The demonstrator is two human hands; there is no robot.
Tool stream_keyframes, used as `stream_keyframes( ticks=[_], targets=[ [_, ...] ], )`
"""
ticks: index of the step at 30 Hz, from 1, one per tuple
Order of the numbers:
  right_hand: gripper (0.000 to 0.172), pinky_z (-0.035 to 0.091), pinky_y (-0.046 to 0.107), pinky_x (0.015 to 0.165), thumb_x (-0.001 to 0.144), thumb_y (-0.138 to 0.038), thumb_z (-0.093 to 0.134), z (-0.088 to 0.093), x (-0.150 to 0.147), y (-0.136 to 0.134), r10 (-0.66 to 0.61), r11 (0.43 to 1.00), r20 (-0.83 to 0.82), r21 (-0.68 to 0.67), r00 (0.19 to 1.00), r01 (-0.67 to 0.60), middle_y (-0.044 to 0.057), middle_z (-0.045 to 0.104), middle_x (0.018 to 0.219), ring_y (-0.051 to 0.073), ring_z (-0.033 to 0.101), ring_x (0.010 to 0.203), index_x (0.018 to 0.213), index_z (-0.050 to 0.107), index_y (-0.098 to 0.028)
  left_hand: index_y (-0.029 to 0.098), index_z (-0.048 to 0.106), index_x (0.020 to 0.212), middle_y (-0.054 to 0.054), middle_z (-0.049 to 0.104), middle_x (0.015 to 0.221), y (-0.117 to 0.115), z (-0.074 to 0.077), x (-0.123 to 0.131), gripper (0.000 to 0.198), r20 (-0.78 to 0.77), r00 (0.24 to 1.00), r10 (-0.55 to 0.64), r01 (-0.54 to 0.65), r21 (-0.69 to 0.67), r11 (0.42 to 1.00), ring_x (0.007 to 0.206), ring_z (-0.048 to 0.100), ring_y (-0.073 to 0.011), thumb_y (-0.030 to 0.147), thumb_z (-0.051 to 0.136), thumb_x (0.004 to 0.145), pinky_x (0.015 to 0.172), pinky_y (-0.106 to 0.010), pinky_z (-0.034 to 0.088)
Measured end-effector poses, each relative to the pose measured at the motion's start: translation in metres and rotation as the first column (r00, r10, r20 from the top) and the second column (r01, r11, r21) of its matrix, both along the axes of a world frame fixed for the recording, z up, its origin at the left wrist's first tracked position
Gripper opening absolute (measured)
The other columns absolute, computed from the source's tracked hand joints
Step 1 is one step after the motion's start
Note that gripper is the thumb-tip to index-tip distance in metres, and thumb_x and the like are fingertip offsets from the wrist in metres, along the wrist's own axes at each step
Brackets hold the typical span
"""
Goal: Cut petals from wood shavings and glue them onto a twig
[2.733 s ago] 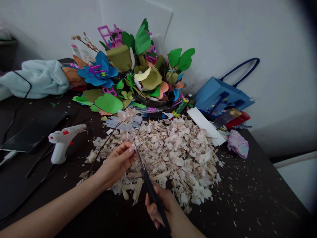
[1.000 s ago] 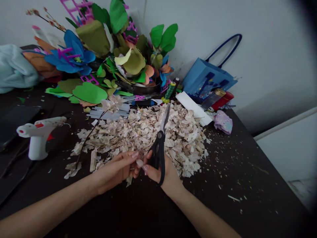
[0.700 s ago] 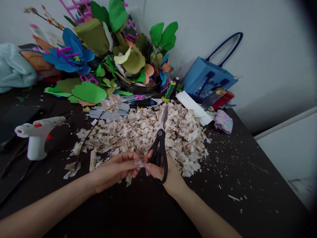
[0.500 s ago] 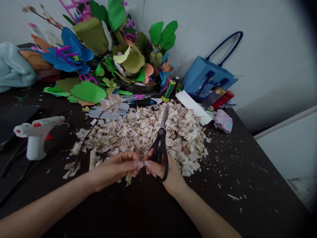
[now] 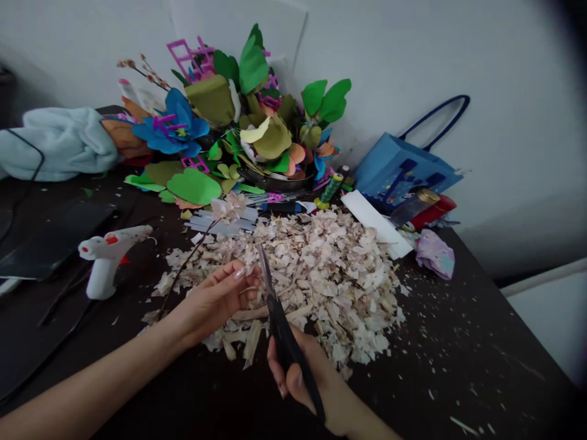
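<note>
My right hand [image 5: 307, 379] grips black-handled scissors [image 5: 282, 324], their steel blades closed and pointing up toward my left hand. My left hand [image 5: 215, 299] is curled just beside the blade tips, with a small pale scrap [image 5: 250, 269] pinched in its fingers and partly hidden. Under both hands spreads a large heap of pale paper-like shreds [image 5: 321, 287]. Left of my left hand lies a thin dark twig with a pale blossom [image 5: 228, 208].
A white-and-red hot glue gun [image 5: 107, 263] lies on the dark table [image 5: 458, 366], with scattered shreds to the right. Behind the heap stand colourful paper flowers and leaves [image 5: 270, 131], glue sticks [image 5: 220, 221], a green thread spool [image 5: 331, 188] and a blue paper bag [image 5: 398, 171].
My hands have moved apart. The right hand has dropped toward me, and the scissors now tilt toward the left hand. The view has shifted, showing more wall above the flowers.
</note>
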State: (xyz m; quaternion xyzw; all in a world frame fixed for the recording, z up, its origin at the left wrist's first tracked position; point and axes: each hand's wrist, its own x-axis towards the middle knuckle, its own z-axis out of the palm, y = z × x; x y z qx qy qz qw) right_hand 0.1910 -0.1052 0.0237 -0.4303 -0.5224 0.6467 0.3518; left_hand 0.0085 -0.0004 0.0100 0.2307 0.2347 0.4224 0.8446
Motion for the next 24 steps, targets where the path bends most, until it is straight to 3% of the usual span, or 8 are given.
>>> stream_keyframes(
  ticks=[11, 24],
  targets=[
    [0.069, 0.035, 0.021, 0.045, 0.070, -0.084, 0.049, -0.0008, 0.0014, -0.0002, 0.043, 0.989, 0.069, -0.145, 0.997, -0.032, -0.002, 0.046, 0.059, 0.008, 0.042, 0.047, 0.083, 0.049, -0.016, 0.017, 0.071, 0.080, -0.003, 0.072, 0.082, 0.0060, 0.0034, -0.0017, 0.020, -0.004, 0.991, 0.130, -0.130, -0.103, 0.986, 0.076, 0.067, -0.0130, 0.015, 0.085, 0.066, 0.067, -0.021, 0.057],
    [0.066, 0.034, 0.020, 0.043, 0.066, -0.081, 0.058, -0.0032, -0.0011, 0.0000, -0.017, 0.980, 0.015, -0.198, 1.000, 0.019, -0.004, 0.045, 0.057, 0.008, 0.040, 0.046, 0.079, 0.052, -0.016, 0.016, 0.070, 0.075, -0.002, 0.070, 0.077, 0.0049, 0.0035, -0.0009, 0.018, -0.020, 0.992, 0.122, -0.123, -0.095, 0.988, 0.072, 0.065, -0.0111, 0.015, 0.085, 0.065, 0.067, -0.019, 0.057]
  ],
)
